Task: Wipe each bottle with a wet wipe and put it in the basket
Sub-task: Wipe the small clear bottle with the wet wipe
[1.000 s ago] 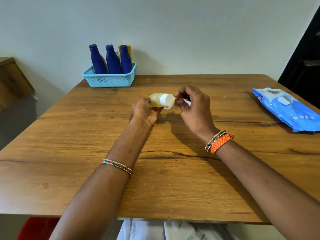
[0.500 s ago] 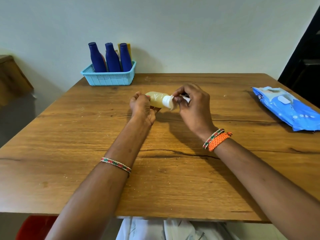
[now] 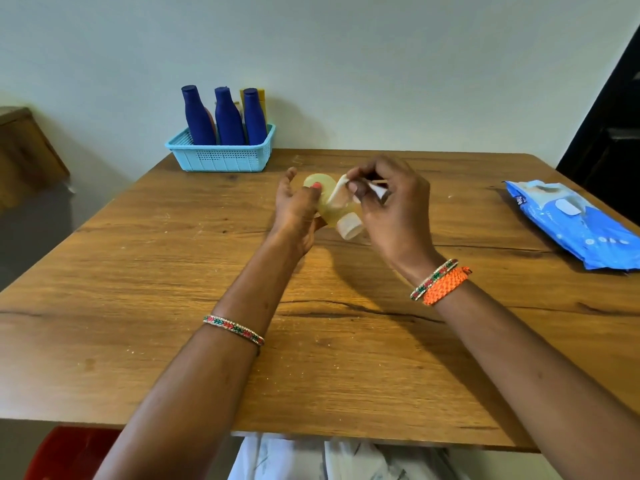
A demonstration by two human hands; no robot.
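Head camera looks down on a wooden table [image 3: 173,271], with a blue wipes pack [image 3: 568,223] at its right edge and a turquoise basket [image 3: 221,157] by the wall holding three blue bottles [image 3: 227,116]. Above mid-table the left hand [image 3: 294,209] grips a small yellowish bottle [image 3: 325,199], thumb pressed on it, white cap toward the camera. The right hand [image 3: 391,209] pinches a wet wipe [image 3: 337,190] against the bottle. The wet plastic could likely slip from that light hold and drop.

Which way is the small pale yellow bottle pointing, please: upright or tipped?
Tipped: the pale yellow bottle has its white cap toward the camera, base away.
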